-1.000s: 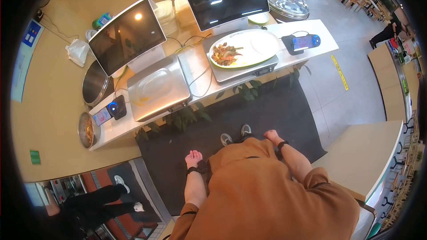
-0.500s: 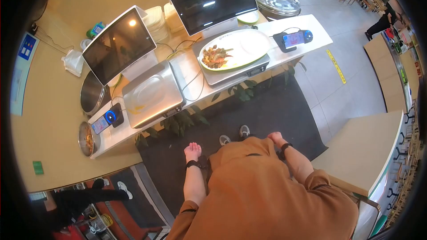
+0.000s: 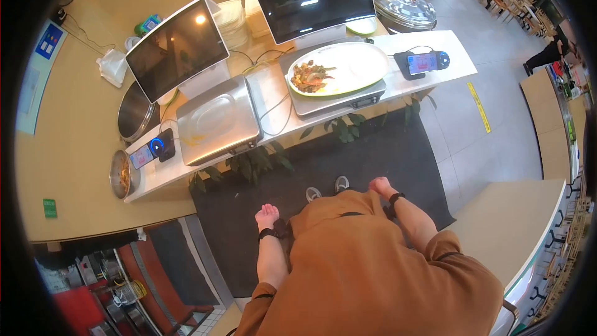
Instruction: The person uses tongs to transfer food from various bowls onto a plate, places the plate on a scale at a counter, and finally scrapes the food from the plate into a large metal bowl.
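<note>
My left hand hangs over the dark mat, fingers curled together and nothing visible in them. Loosely closed as well, my right hand is by my right side with no object showing. Neither hand touches the counter. On it, an oval white plate with a green rim rests on the right-hand scale. Brown cooked food lies at the plate's left end. The left-hand scale bears no dish and has a yellowish smear on its metal top.
Two tilted screens stand behind the scales. Phones on stands flank them. A metal bowl of food sits at the counter's left end, and a lidded steel pot behind. Leaves hang below. Another person is far right.
The view has shifted, so the counter appears slightly higher and farther right. The person at lower left has mostly left view. My hands remain beside my body; the plate stays on its scale.
</note>
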{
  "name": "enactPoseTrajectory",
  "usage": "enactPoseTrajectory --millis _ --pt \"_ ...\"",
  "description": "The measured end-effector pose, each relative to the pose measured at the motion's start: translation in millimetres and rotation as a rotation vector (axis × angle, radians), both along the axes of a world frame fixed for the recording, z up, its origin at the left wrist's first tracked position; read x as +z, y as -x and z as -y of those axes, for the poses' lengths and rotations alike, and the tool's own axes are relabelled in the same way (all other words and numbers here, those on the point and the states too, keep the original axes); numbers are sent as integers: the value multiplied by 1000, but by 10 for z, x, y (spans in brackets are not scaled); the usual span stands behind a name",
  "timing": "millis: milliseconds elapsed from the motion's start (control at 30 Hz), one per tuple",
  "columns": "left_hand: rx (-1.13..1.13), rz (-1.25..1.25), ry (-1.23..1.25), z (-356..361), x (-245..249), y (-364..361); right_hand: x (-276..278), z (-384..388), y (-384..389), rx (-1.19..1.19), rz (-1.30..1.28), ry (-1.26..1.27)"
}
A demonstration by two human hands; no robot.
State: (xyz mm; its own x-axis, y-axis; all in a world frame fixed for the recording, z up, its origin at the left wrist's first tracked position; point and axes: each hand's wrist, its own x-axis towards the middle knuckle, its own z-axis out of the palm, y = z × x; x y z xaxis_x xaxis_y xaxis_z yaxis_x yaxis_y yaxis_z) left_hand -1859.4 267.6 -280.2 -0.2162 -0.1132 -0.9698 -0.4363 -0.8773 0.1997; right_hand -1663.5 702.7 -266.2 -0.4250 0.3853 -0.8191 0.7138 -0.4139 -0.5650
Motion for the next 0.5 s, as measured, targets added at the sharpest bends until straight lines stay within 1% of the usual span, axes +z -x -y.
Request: enactPoseTrajectory --millis 167,367,467,500 --pt "65 25 -4 65 43 -114 77 23 85 61 81 4" --pt "58 29 -3 92 -8 -171 13 44 -27 71 62 -31" --pt "42 21 -24 36 -58 -156 -17 1 -97 -13 43 5" --pt "36 17 -29 24 -59 -137 -62 -18 -143 42 29 -44"
